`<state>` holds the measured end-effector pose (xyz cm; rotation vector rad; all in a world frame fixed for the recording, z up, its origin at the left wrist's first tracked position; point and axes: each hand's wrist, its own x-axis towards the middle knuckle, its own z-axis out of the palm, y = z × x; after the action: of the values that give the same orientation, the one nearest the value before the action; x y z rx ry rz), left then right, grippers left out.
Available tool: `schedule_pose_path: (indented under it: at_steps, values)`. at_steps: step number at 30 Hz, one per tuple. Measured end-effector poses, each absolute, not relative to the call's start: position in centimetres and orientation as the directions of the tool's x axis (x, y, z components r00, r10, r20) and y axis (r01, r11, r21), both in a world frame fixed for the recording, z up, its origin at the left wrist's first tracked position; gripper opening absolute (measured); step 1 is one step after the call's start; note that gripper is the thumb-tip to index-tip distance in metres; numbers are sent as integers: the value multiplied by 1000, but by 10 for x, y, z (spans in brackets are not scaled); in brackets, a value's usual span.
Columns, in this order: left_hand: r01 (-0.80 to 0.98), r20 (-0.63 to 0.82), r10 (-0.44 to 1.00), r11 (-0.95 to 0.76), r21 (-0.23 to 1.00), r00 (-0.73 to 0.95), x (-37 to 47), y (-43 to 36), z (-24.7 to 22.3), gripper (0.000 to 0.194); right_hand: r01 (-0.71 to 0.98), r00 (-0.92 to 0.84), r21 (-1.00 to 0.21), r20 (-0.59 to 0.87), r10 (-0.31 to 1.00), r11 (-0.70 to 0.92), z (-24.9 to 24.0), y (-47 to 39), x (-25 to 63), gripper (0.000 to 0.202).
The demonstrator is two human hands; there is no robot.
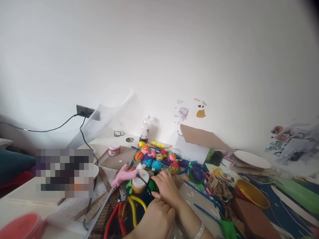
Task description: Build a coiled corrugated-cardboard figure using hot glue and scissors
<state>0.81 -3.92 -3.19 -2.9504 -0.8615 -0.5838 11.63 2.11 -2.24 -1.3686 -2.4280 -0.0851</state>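
My left hand [159,214] is closed in a fist low in the middle, touching my right wrist. My right hand [166,186] reaches over it, fingers curled and thumb bent toward them; anything they grip is hidden. Just left of its fingertips stands a jar with a white lid [141,181], with a black cord running down beside it. A pink glue gun [126,176] lies against the jar. Tools with red handles [112,219] and yellow handles [134,212] are left of my left hand. Behind my hands sit several colourful ridged balls [156,165].
A bottle [145,128] and a round red-and-white tub [114,149] stand toward the wall. Corrugated cardboard strips [104,199] lie left. At right are crumpled brown paper [218,189], a gold bowl [251,194] and a brown box [251,219]. A pixelated patch hides things at left.
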Motion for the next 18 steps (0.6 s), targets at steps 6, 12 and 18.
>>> schedule_pose_path:
  at_steps: [6,12,18]
  values:
    - [578,320,566,-814,66,760,7,-39,-27,4,882,-448,22,350,823,471,25,19,114,40]
    - [636,249,643,-762,122,724,4,-44,-16,8,814,-579,187,177,796,550,58,50,94,26]
    - [645,299,647,-755,120,702,9,-39,-30,4,762,-635,246,99,766,600,63,60,78,14]
